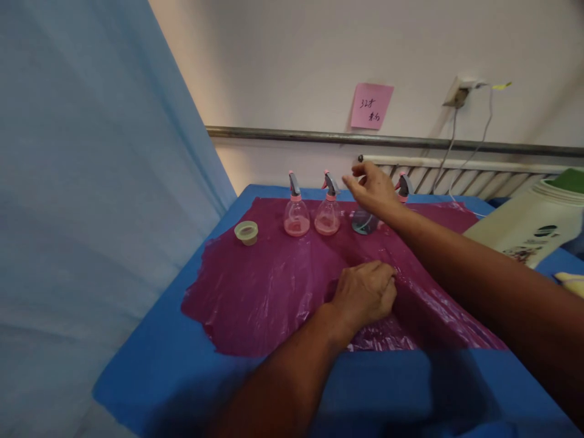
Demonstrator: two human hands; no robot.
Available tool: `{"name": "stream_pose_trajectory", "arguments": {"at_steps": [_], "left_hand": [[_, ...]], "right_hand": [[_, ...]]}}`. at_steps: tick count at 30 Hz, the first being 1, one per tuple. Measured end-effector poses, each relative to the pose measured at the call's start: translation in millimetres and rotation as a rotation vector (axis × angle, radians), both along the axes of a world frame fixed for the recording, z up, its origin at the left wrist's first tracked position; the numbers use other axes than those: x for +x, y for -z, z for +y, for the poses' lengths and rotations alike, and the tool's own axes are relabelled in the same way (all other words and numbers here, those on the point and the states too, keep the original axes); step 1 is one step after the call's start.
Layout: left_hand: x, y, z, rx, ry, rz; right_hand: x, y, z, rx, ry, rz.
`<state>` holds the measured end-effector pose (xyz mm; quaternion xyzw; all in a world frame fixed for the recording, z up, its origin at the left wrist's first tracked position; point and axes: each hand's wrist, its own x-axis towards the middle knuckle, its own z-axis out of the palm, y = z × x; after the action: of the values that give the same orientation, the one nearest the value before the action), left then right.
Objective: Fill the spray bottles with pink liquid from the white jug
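Note:
My left hand [366, 293] rests low over the middle of a wrinkled purple plastic sheet [260, 286], its fingers curled closed; whatever they grip, if anything, is hidden. Farther back, my right hand [371, 187] hovers with thumb and fingers apart in front of a clear spray bottle with bluish-green liquid [364, 222], hiding its top. To the left stand two upright spray bottles with pink liquid, one left [297, 219] and one nearer my hand [327, 218]. Another grey-and-pink spray head [403, 185] shows behind my right forearm, its bottle mostly covered.
A small pale plastic cup [247, 233] stands at the left of the sheet. A large cream jug with a green top [529, 225] leans in at right. Blue cloth [150, 359] covers the table; a blue curtain [100, 182] hangs left. A metal rail [283, 134] crosses the wall.

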<state>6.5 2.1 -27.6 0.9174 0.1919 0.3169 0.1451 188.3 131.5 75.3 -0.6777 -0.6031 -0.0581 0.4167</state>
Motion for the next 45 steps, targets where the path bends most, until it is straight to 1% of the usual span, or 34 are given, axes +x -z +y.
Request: {"name": "stream_pose_trajectory", "arguments": {"at_steps": [3, 6, 8, 11, 14, 16, 18, 20, 22, 23, 25, 27, 29, 32, 35, 37, 39, 42, 45], "left_hand": [[1.6, 2.4, 0.3, 0.001, 0.013, -0.021], [2.1, 4.4, 1.8, 0.003, 0.029, -0.030], [0.9, 4.6, 4.0, -0.007, 0.038, -0.041], [-2.7, 2.3, 8.3, -0.038, 0.020, -0.061], [-6.0, -2.9, 12.3, -0.090, -0.030, -0.102], [-6.8, -7.2, 14.6, -0.157, -0.073, -0.157], [-6.7, -11.5, 17.0, -0.244, -0.130, -0.233], [-6.4, -15.1, 19.9, -0.309, -0.193, -0.311], [-6.5, -17.3, 22.5, -0.339, -0.237, -0.363], [-6.6, -17.8, 23.4, -0.348, -0.250, -0.373], [-6.6, -17.6, 23.5, -0.375, -0.262, -0.360], [-6.0, -16.2, 21.3, -0.403, -0.259, -0.324], [-4.8, -14.5, 17.8, -0.416, -0.232, -0.290], [-2.8, -13.1, 13.4, -0.454, -0.168, -0.251], [-1.3, -13.1, 12.1, -0.553, -0.109, -0.215], [-0.4, -13.1, 12.3, -0.591, -0.098, -0.212], [0.5, -12.8, 12.4, -0.586, -0.103, -0.215], [1.1, -12.5, 11.9, -0.552, -0.102, -0.196], [0.8, -12.6, 11.8, -0.519, -0.121, -0.175]], "right_hand": [[34.2, -5.3, -1.9, 0.017, 0.122, -0.045], [51.7, 3.3, -4.6, -0.086, 0.172, -0.011], [53.5, 14.6, -6.4, -0.151, 0.177, 0.034], [49.1, 29.1, -8.3, -0.171, 0.190, 0.073], [45.4, 31.9, -12.1, -0.158, 0.184, 0.089], [45.3, 27.7, -19.4, -0.146, 0.168, 0.092], [46.3, 21.9, -33.2, -0.113, 0.120, 0.098], [46.6, 17.2, -53.8, -0.047, 0.006, 0.145], [43.9, 15.2, -79.5, 0.031, -0.133, 0.234], [41.0, 15.3, -93.2, 0.056, -0.184, 0.280], [32.5, 17.4, -119.3, 0.078, -0.239, 0.344], [21.9, 21.3, -141.0, 0.091, -0.265, 0.380], [11.8, 26.4, -156.1, 0.113, -0.268, 0.395], [1.5, 36.4, -167.1, 0.112, -0.275, 0.392], [-2.0, 48.9, -170.1, 0.114, -0.315, 0.401], [-2.2, 56.7, -170.9, 0.146, -0.322, 0.421], [-2.0, 62.3, -172.1, 0.176, -0.296, 0.449], [-1.7, 66.0, -174.5, 0.200, -0.256, 0.474], [-1.2, 67.8, -177.1, 0.198, -0.267, 0.475]]}}
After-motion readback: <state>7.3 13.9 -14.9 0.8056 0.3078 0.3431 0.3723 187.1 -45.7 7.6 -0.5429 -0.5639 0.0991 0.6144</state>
